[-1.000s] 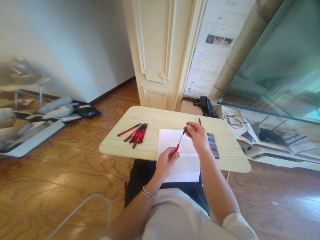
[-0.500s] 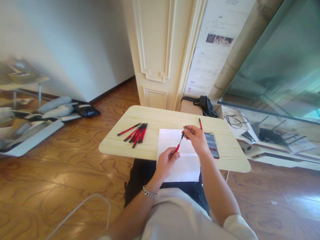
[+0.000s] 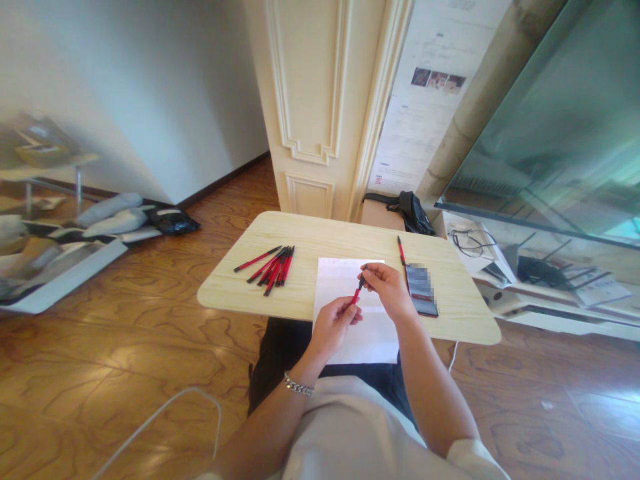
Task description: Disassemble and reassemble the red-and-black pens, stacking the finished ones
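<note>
Over a white sheet of paper I hold the two parts of a pen. My left hand is closed in a pinch around the pen's red barrel, which tilts up to the right. Between the thumb and fingers of my right hand is the pen's black part, its lower end at the barrel's upper end. Whether the two parts are fully joined, I cannot tell. Left of the paper lies a loose pile of several red and black pens.
The pale wooden table has rounded corners. A phone lies right of the paper, partly behind my right hand, with a single red pen above it. A black bag sits beyond the table's far edge.
My right hand has moved slightly down and left, bringing the black part down to the red barrel. The thin metallic piece that showed between them is no longer visible.
</note>
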A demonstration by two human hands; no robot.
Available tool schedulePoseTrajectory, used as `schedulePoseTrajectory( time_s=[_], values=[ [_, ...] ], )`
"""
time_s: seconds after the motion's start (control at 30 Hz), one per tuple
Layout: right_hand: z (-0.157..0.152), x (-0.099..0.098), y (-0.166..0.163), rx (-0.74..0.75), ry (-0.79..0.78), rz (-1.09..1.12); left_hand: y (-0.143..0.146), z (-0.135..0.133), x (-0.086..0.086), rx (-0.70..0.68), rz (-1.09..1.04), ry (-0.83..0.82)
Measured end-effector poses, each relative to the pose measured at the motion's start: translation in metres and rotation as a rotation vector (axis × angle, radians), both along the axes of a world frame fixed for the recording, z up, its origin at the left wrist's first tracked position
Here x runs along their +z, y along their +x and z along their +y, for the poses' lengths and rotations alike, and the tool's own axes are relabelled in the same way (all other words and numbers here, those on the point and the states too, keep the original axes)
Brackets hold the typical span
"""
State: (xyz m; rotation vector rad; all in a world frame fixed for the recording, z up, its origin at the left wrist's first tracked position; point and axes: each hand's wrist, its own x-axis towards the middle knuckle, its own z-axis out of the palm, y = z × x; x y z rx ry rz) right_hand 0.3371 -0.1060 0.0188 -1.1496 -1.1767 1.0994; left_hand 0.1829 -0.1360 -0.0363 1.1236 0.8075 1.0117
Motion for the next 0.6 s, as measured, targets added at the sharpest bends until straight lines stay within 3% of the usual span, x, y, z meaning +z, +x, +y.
schedulePoseTrajectory(
  time_s=[0.33, 0.6],
  values=[
    [-0.001, -0.006, 0.0, 0.038, -0.022, 0.015, -0.002, 0.0, 0.003, -0.033, 0.0, 0.002],
    [-0.008, -0.009, -0.004, 0.066, -0.057, 0.071, -0.001, -0.004, 0.012, -0.16, -0.219, -0.296]
  ],
)
